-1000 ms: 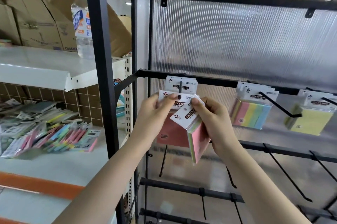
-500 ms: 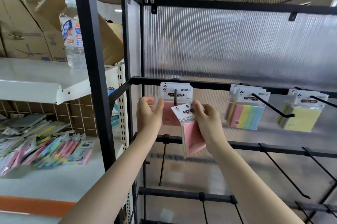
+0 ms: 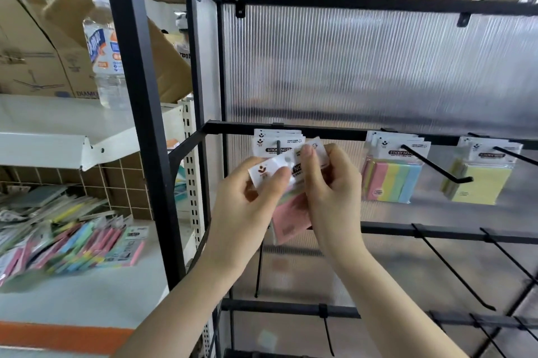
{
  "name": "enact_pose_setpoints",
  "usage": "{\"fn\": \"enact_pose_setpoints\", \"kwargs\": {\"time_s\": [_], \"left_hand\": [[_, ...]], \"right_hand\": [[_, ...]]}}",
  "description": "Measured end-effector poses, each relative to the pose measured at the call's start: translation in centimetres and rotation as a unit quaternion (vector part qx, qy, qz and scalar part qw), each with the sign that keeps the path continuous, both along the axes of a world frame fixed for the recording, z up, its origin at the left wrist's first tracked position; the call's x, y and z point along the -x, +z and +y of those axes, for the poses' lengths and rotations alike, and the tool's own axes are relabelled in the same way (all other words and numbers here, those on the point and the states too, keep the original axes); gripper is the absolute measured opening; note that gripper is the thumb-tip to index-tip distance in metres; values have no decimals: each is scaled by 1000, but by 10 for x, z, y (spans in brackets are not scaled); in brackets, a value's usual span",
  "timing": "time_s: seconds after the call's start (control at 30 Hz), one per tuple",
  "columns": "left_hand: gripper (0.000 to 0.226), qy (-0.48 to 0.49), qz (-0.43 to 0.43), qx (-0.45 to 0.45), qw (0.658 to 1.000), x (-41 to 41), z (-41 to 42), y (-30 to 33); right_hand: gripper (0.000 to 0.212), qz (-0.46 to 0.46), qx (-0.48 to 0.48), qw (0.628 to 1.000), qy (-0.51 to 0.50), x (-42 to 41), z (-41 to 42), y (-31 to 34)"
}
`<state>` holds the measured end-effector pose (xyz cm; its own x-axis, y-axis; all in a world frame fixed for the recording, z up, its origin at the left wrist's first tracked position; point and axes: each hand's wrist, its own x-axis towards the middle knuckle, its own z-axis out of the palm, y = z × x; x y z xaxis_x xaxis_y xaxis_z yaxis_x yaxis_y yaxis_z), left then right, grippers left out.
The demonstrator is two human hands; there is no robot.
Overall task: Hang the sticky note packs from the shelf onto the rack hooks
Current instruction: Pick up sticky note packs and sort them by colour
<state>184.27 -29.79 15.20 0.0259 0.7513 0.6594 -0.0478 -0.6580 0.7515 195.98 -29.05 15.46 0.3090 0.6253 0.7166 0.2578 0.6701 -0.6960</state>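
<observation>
A pink sticky note pack point(image 3: 289, 219) with a white header card is held up in front of the leftmost rack hook point(image 3: 278, 147). My left hand point(image 3: 250, 206) pinches the left part of the header, and my right hand point(image 3: 332, 191) pinches its right part. Several packs point(image 3: 276, 140) hang on that hook behind the held one. Multicolour packs point(image 3: 393, 174) hang on the middle hook and yellow packs point(image 3: 480, 180) on the right hook. A heap of loose packs point(image 3: 72, 238) lies on the white shelf point(image 3: 87, 296) at the left.
The black rack frame post point(image 3: 142, 113) stands between the shelf and the hooks. Bare black hooks point(image 3: 451, 267) jut out from the lower bars. A water bottle point(image 3: 106, 51) and cardboard boxes point(image 3: 32, 46) sit on the upper white shelf.
My left hand has come onto the pack's header, so both hands now hold it. The pack has turned from tilted to nearly level in front of the leftmost hook.
</observation>
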Motion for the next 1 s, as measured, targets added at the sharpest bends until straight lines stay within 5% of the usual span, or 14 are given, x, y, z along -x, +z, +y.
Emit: {"fn": "enact_pose_setpoints", "kwargs": {"time_s": [0.13, 0.43, 0.67, 1.0], "left_hand": [[10, -9, -37, 36, 999, -1, 8, 1], [9, -53, -78, 51, 994, 0, 20, -11], [46, 120, -3, 83, 989, 0, 55, -34], [22, 185, 9, 104, 977, -5, 100, -58]], "right_hand": [[39, -5, 33, 999, 2, 5, 7, -4], [40, -28, 40, 999, -6, 4, 13, -14], [20, -9, 64, 998, -26, -4, 33, -27], [15, 18, 193, 979, -59, -24, 63, -58]]}}
